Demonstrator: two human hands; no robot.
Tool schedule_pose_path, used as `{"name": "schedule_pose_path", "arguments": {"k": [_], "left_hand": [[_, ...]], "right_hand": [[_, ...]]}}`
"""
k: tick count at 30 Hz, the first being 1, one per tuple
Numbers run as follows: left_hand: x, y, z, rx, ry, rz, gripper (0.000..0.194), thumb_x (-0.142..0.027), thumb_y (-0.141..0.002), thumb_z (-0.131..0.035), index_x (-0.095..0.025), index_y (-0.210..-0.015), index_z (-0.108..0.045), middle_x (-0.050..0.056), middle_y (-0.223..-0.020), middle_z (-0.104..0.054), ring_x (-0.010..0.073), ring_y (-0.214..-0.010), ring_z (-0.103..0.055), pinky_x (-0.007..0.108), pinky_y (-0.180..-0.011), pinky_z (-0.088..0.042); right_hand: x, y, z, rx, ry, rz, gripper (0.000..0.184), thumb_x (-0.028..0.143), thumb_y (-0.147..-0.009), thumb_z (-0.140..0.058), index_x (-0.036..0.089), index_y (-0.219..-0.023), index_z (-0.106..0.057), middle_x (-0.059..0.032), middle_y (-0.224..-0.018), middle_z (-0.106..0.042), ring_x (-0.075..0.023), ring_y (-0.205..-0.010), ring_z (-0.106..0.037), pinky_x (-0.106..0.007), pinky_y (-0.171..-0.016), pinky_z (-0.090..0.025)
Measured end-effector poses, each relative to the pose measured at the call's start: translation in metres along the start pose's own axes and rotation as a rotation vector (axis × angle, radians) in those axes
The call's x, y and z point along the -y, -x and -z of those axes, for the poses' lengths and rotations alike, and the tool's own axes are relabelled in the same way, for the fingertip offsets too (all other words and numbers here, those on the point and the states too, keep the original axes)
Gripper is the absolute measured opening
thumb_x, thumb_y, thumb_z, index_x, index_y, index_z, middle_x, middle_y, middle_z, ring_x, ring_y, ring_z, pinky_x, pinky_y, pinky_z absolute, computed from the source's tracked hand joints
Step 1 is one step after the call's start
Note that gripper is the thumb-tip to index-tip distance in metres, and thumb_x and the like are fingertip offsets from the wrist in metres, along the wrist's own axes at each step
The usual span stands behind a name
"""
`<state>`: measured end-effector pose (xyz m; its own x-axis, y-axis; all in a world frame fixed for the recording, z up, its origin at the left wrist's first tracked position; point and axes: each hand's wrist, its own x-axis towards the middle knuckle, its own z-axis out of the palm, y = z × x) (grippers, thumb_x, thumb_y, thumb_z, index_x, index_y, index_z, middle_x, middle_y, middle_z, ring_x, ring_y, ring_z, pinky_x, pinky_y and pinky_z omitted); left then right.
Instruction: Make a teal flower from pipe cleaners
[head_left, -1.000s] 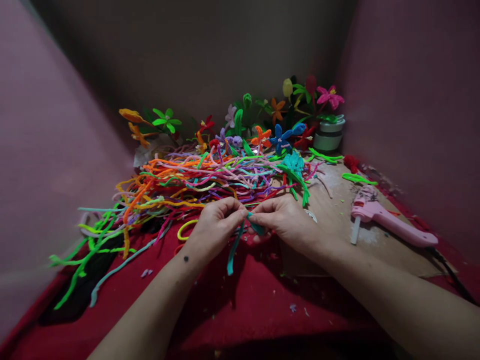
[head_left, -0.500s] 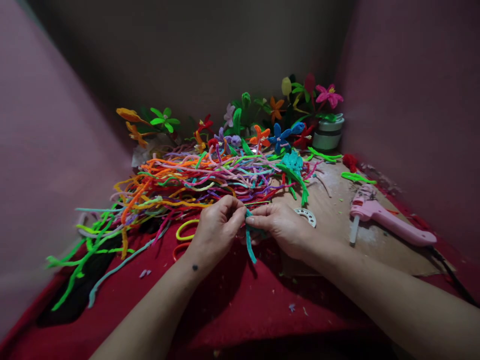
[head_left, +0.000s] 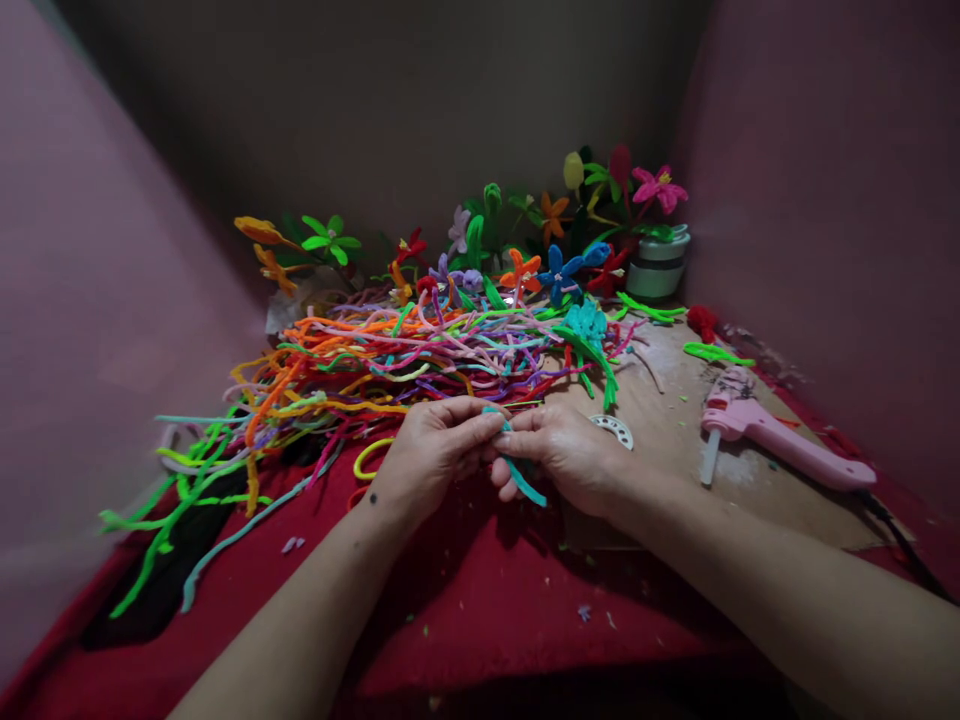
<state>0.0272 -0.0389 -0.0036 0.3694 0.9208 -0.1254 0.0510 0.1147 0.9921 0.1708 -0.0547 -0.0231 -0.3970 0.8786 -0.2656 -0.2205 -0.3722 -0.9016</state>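
Both hands meet at the middle, above a red cloth (head_left: 465,610). My left hand (head_left: 431,455) and my right hand (head_left: 566,455) pinch a teal pipe cleaner (head_left: 521,478) between thumbs and fingers. Its free end sticks out down and to the right under my right hand. Just behind the hands lies a big heap of loose pipe cleaners (head_left: 390,365) in many colours.
A pink glue gun (head_left: 780,440) lies on a brown board (head_left: 675,420) at the right. Finished pipe-cleaner flowers (head_left: 559,270) stand along the back, some in a white pot (head_left: 658,265). A small white arc-shaped piece (head_left: 613,430) lies beside my right hand. Pink walls close in both sides.
The teal pipe cleaner's hanging end swung from lower left to lower right and looks shorter. Both hands stayed together, turning the piece between the fingers.
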Motion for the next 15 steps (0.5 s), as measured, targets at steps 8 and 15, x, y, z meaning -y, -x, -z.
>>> {"name": "schedule_pose_path", "arguments": {"k": [8,15], "left_hand": [[0.0027,0.0008,-0.0024,-0.213,-0.394,-0.136,0.023,-0.03,-0.075,-0.057,-0.014,-0.059,-0.054,-0.004,-0.047,-0.048,0.0059,-0.044,-0.04,0.017,-0.043,-0.031],[0.0032,-0.0023,0.0038,-0.321,-0.707,-0.285,0.027,-0.034,-0.077,-0.054,-0.016,-0.057,-0.052,-0.004,-0.051,-0.044,0.0079,-0.05,-0.038,0.019,-0.048,-0.032]], "right_hand": [[-0.0076,-0.0014,-0.0052,0.015,-0.032,0.016,0.017,0.016,-0.075,-0.056,0.011,-0.059,-0.058,0.0016,-0.048,-0.052,-0.0053,-0.038,-0.046,-0.017,-0.039,-0.038],[-0.005,0.0012,-0.0053,0.042,0.017,0.014,0.018,0.019,-0.079,-0.051,0.011,-0.064,-0.059,-0.0017,-0.05,-0.057,-0.0087,-0.04,-0.052,-0.02,-0.043,-0.038]]}}
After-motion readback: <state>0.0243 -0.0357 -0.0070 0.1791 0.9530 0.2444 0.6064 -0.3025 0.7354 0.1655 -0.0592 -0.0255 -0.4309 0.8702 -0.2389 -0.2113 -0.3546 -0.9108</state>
